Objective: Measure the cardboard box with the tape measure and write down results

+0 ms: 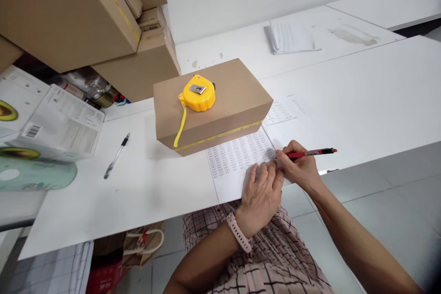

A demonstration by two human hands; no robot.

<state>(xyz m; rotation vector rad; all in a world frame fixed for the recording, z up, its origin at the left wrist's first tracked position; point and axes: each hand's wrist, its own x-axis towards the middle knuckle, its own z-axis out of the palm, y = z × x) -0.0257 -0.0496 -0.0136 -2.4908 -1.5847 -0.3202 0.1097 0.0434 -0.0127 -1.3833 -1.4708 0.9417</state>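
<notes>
A red pen [306,153] with black ends is gripped in my right hand [299,165], its tip on a sheet of paper [223,186] covered with columns of handwriting. My left hand [263,188] lies flat over the lower part of that sheet, fingers stretched toward the pen tip. The sheet's far edge meets the base of a closed brown cardboard box [227,96], which hides whatever lies behind it. On the box rests a yellow tape measure [199,93], a short length of its tape hanging over the near side.
A black-and-clear pen [117,155] lies left on the white table [165,188]. Stacked cardboard boxes [138,62] and white cartons [62,124] line the left side. A printed sheet [287,109] sits right of the box, and a paper stack [291,38] lies at the back.
</notes>
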